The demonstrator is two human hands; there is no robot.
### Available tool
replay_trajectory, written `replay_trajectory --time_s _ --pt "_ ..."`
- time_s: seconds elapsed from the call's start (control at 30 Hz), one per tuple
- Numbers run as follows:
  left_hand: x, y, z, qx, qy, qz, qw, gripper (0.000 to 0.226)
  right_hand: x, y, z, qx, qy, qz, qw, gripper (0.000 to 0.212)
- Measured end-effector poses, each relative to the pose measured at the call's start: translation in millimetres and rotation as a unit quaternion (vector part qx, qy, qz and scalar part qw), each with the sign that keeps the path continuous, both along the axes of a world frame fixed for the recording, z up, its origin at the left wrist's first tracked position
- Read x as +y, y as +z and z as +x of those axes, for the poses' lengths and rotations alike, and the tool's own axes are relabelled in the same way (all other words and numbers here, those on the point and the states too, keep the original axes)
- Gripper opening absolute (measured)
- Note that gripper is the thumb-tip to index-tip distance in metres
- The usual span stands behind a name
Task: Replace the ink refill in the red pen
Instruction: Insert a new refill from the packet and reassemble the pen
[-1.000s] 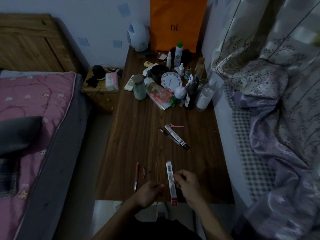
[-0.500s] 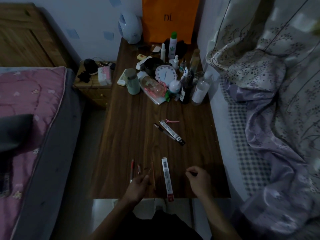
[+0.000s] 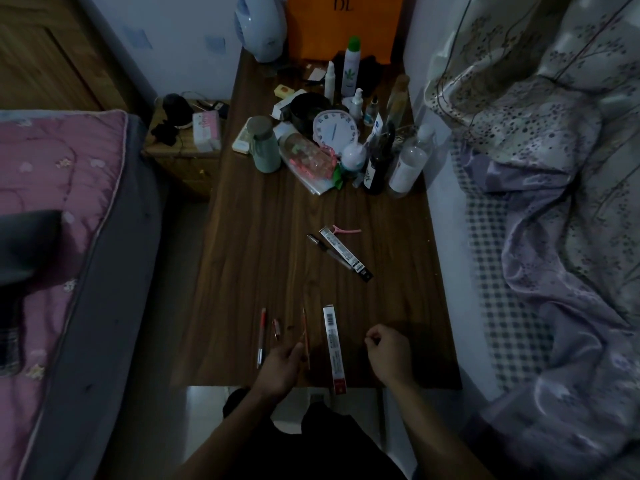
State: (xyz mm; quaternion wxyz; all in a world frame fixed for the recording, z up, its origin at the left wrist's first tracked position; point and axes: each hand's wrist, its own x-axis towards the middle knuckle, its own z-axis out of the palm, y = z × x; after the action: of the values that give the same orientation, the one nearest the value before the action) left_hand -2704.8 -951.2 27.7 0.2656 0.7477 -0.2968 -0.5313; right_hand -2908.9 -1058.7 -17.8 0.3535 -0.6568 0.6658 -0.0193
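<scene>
The red pen barrel point(image 3: 261, 337) lies lengthwise near the front edge of the wooden table point(image 3: 263, 244). A small red pen part point(image 3: 276, 328) rests just right of it. A thin red refill point(image 3: 305, 332) lies further right, and my left hand point(image 3: 281, 367) touches its near end with thumb and fingertips. The long white and red refill package point(image 3: 334, 348) lies between my hands. My right hand point(image 3: 388, 351) rests on the table to the package's right, fingers curled, with nothing visible in it.
A second refill package point(image 3: 344, 252), a dark pen point(image 3: 323, 248) and a pink clip point(image 3: 346, 231) lie mid-table. Bottles, a white clock point(image 3: 334, 128) and a green cup point(image 3: 266, 144) crowd the far end. A pink bed stands left, bedding and curtain right.
My right hand let go of the refill package and moved right. The package now lies flat on the table. My left hand shifted to the thin refill.
</scene>
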Motion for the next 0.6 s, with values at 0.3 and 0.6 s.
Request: replay_trajectory --time_s 0.3,0.6 --pt "-22 -6 -22 0.068 0.029 0.019 0.997 0.035 0 -7 -11 0.017 0.019 -0.029 0.999 0.008" --pt "-39 -9 -34 0.025 0.016 0.032 0.999 0.031 -4 -11 -12 0.014 0.021 -0.043 0.999 0.010"
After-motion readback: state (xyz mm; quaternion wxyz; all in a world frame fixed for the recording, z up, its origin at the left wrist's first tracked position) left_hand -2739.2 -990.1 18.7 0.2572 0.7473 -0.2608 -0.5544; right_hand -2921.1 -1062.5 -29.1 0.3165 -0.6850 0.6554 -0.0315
